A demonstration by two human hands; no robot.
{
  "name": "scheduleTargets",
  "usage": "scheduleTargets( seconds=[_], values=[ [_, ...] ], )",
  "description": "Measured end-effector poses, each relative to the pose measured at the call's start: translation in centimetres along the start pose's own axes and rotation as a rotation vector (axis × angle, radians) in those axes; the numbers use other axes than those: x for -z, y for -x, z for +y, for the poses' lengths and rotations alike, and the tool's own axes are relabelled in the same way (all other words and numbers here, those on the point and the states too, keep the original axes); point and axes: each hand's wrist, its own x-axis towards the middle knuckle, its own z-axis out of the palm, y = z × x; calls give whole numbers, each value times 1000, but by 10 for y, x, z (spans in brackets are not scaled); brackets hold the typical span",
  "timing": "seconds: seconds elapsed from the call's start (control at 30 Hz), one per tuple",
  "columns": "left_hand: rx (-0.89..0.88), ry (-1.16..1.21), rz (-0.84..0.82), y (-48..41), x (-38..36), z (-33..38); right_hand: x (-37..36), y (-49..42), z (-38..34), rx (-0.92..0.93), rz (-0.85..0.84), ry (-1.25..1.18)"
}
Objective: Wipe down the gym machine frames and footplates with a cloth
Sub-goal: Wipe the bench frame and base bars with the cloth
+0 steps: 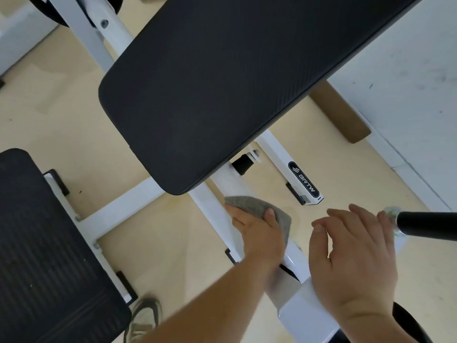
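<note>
Two hands, left hand (262, 236) gripping grey cloth (249, 206) against white frame (210, 201), right hand (353, 258) hovering, fingers (363, 214) spread

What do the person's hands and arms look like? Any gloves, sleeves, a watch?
The left hand and the right hand are both bare, with no gloves, rings, watch or wristband. The thumbnails that show are short and unpainted. No sleeve comes into view, and both arms are uncovered to the edge of the picture.
</note>
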Motion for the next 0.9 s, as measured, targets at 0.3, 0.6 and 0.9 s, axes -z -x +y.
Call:
scheduleTargets(
  seconds=[0.3, 0.6, 0.9],
  values=[
    [-188, -61, 139, -24, 24, 18, 0, 3, 1, -4, 0, 21],
    [-2, 43, 13, -22, 14, 12, 0, 2, 3, -11, -19, 35],
    [-7, 60, -155, -2, 13, -14, 0, 2, 0, -17, -13, 30]
  ],
)
